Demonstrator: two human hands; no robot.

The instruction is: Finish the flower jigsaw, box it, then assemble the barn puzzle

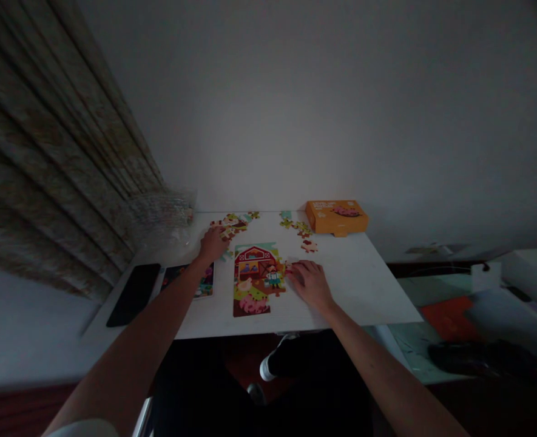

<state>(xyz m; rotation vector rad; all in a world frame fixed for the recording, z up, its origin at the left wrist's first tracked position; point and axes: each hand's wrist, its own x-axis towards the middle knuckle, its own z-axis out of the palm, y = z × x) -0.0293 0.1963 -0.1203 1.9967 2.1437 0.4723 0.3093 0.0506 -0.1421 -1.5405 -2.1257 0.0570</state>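
A partly assembled jigsaw puzzle (pixel 252 279) with a red barn, a farmer and pink pigs lies flat on the white table. Its lower right edge is uneven, with tabs showing. At that right edge, my right hand (pixel 311 281) has thumb and fingers closed around a small puzzle piece (pixel 289 266), mostly hidden by the fingertips. My left hand (pixel 214 244) reaches to the back left, fingers apart over loose puzzle pieces (pixel 237 223); the fingertips are hard to make out. More loose pieces (pixel 301 228) lie at the back right, including a pinkish one (pixel 309 246).
An orange puzzle box (pixel 338 217) stands at the table's back right. Clear plastic wrap (pixel 161 218) sits at the back left. A black phone-like slab (pixel 134 295) and a dark colourful picture card (pixel 208 281) lie under and beside my left forearm. A curtain hangs at left.
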